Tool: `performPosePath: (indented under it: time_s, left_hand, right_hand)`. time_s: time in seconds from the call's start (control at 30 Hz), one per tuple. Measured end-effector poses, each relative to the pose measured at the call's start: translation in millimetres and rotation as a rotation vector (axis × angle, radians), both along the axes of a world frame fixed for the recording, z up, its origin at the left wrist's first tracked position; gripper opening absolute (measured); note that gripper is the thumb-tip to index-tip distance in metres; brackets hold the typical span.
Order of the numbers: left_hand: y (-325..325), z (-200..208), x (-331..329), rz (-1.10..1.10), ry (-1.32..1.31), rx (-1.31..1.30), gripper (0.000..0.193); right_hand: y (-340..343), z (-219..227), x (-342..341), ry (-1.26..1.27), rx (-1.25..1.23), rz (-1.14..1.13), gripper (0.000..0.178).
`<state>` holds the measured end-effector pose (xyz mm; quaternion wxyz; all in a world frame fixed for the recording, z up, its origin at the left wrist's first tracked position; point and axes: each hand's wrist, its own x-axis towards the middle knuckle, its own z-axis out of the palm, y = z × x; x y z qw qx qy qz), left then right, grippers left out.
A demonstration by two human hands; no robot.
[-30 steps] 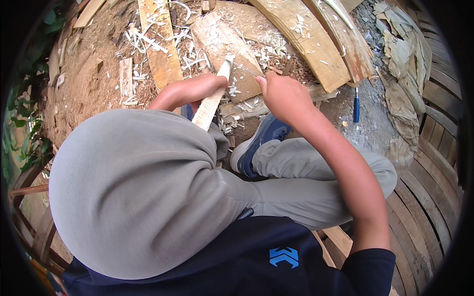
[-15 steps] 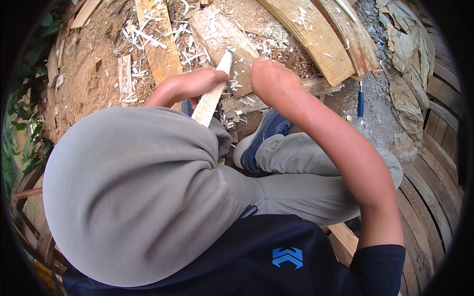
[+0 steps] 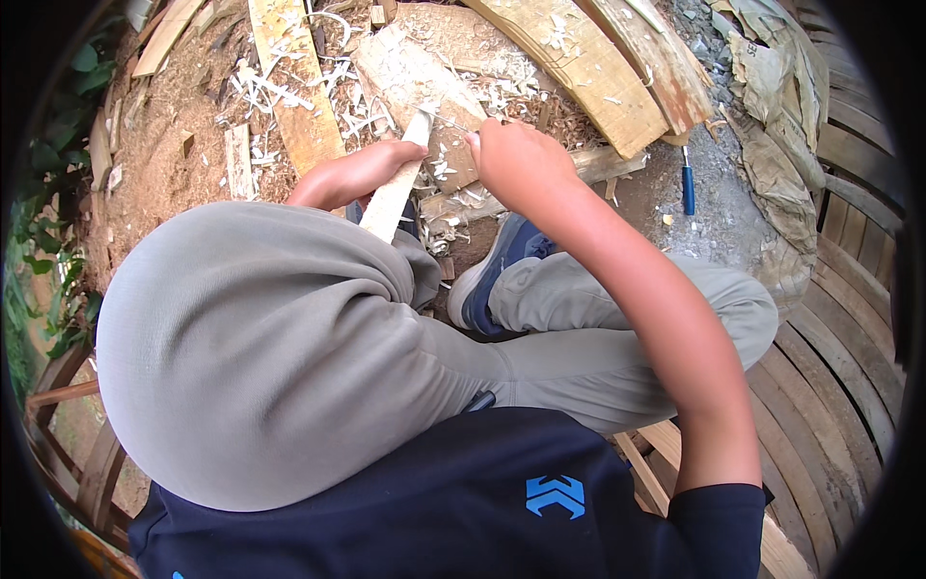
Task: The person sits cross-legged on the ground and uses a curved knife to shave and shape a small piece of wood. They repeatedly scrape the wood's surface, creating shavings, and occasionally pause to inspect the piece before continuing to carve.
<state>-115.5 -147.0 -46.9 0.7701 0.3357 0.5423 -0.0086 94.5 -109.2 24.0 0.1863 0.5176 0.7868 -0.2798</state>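
My left hand (image 3: 368, 172) grips a pale, flat wooden stick (image 3: 394, 201), its thumb lying along the upper part. The stick slants up to the right, its lower end at my grey-trousered leg. In my closed right hand (image 3: 526, 166) is a knife, its thin blade (image 3: 450, 122) reaching left to the stick's upper tip. The fingers hide its handle. Beneath the tip lies a broad wooden board (image 3: 403, 63) strewn with pale shavings.
Thick planks (image 3: 579, 72) lie at the far right, with a blue-handled tool (image 3: 688, 188) beside them. Another long plank (image 3: 297, 92) rests on sawdust at the far left. My blue shoe (image 3: 502, 270) is below the work. Crumpled sheeting (image 3: 772, 174) and wooden slats (image 3: 820, 386) edge the right.
The whole view has shifted slightly. The stick's tip and the blade sit a little lower in the picture, and my right hand is slightly farther from the tip. Both grips are unchanged.
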Motion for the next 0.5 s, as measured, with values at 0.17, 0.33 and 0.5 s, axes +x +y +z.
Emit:
performPosePath:
  time_s: [0.17,0.33,0.5]
  left_hand:
    - [-7.8,15.9,-8.1,0.052,0.037,0.022,0.067]
    - [-1.3,28.8,-12.4,0.183,-0.081,-0.044,0.069]
    - [-0.9,26.0,-21.1,0.217,-0.063,-0.136,0.051]
  right_hand:
    - [-10.4,21.8,3.3,-0.049,-0.045,0.036,0.04]
    - [-21.0,11.1,-0.6,-0.04,-0.017,0.031,0.035]
    - [-31.7,11.0,-25.6,-0.201,-0.084,0.004,0.021]
